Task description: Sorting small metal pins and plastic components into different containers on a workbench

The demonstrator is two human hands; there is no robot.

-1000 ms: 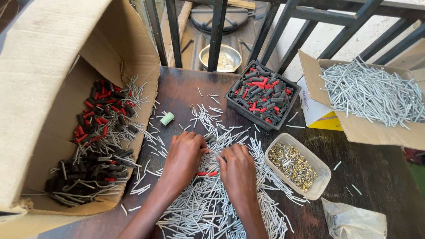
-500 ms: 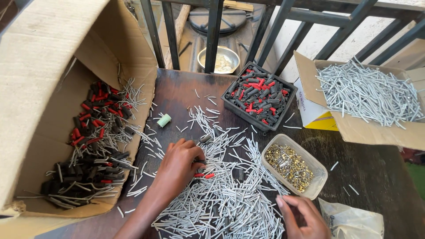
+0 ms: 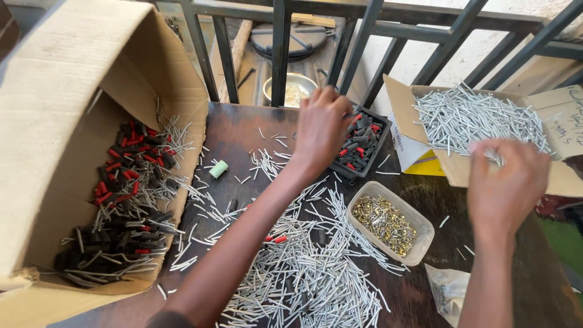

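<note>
My left hand (image 3: 320, 126) reaches across the table and hangs over the near-left part of a black tray (image 3: 364, 141) of red and black caps. Its back faces me and its fingers curl down out of sight. My right hand (image 3: 507, 182) is blurred at the front edge of an open cardboard box (image 3: 425, 97) heaped with grey metal pins (image 3: 480, 118), fingers pointing toward them. Whether either hand holds anything is hidden. A wide pile of grey pins (image 3: 316, 267) covers the dark wooden table (image 3: 237, 130) below my left forearm, with a few red caps (image 3: 274, 239) in it.
A large cardboard box (image 3: 79, 109) at the left holds red and black capped pieces (image 3: 130, 194). A clear tub of small brass parts (image 3: 388, 223) stands right of the pile. A green spool (image 3: 218, 169), a plastic bag (image 3: 446, 291) and a dark metal railing (image 3: 279, 48) are also here.
Both hands left the middle pile. My left hand moved up to the black tray. My right hand swung down to the right, then up to the box of pins.
</note>
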